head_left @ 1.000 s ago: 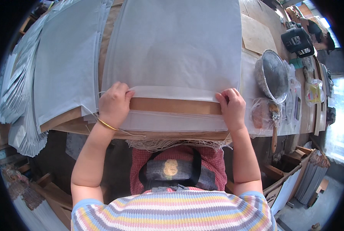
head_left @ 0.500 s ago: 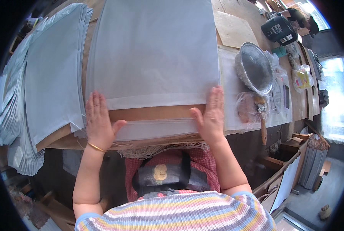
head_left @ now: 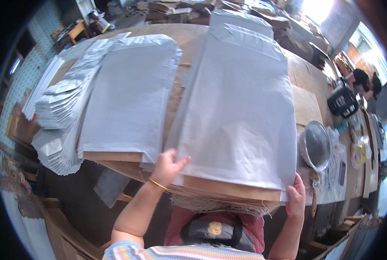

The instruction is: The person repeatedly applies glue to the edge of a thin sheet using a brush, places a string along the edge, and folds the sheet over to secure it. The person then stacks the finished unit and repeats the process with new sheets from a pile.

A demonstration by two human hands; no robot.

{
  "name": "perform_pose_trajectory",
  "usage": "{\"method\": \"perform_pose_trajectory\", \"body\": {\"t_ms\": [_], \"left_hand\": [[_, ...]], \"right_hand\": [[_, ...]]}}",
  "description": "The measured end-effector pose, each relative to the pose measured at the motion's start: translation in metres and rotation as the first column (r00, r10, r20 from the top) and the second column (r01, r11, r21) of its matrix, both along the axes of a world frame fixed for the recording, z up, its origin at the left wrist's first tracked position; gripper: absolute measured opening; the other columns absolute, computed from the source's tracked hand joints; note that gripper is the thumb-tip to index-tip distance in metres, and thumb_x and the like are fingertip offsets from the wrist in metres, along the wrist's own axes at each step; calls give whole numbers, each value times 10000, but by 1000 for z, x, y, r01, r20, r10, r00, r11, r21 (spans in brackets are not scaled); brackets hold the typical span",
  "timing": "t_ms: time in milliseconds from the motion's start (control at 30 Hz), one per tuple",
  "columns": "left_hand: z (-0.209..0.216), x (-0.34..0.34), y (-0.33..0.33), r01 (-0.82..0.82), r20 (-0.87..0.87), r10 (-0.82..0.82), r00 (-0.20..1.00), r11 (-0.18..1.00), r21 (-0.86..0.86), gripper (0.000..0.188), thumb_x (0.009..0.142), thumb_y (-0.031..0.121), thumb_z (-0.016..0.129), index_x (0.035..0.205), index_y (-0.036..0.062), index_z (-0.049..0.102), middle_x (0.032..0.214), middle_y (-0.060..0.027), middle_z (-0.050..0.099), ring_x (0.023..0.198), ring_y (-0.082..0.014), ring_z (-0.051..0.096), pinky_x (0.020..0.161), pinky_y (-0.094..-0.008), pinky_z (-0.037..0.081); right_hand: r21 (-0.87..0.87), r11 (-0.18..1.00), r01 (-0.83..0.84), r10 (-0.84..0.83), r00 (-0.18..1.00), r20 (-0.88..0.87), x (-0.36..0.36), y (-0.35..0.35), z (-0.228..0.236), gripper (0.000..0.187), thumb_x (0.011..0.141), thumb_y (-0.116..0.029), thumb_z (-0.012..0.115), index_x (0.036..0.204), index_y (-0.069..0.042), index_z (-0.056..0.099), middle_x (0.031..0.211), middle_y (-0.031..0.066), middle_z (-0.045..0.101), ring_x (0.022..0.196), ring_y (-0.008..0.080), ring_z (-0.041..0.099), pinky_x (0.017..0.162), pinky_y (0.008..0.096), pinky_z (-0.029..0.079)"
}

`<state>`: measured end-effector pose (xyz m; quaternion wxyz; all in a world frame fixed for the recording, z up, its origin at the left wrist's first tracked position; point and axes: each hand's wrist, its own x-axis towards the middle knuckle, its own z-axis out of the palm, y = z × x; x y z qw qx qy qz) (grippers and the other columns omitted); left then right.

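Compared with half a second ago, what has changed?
Both hands lay flat along the sheet's sides. The right hand has since drawn back toward the person and seems to pinch the near right corner of the pale top sheet; the left hand, thumb spread, is at the near left corner. The view now reaches farther across. The left stack and grey basin stayed put.
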<state>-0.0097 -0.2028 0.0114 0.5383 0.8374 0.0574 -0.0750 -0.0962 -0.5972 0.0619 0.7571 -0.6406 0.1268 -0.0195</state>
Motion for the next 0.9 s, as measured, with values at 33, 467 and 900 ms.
{"method": "perform_pose_trajectory", "body": {"t_ms": [33, 467, 900], "left_hand": [[10, -7, -4, -4, -55, -2, 998, 994, -112, 499, 855, 243, 735, 618, 47, 343, 563, -3, 365, 596, -108, 285, 474, -330, 270], [0, -21, 309, -687, 681, 323, 658, 627, 367, 337, 986, 263, 516, 796, -13, 551, 644, -144, 542, 581, -226, 419, 562, -369, 384], [4, -31, 52, 33, 442, -199, 874, 934, 356, 534, 879, 138, 651, 1350, -11, 449, 1367, -200, 494, 1261, -347, 479, 1045, -420, 381]], "right_hand": [[-226, 974, 7, -2, 1000, 21, 3, 7, -8, 383, 865, 38, 461, 1245, 71, 497, 1133, 92, 602, 1042, 157, 563, 938, 293, 428], [56, 773, -633, 633, 759, -152, 127, 294, -22, 518, 901, 1, 446, 1407, 16, 337, 916, 85, 572, 676, 131, 567, 556, 259, 477], [-828, 503, -249, 299, 949, -103, -2, 39, -5, 207, 791, 37, 656, 984, -25, 699, 882, 118, 677, 794, 211, 653, 682, 314, 520]]}}
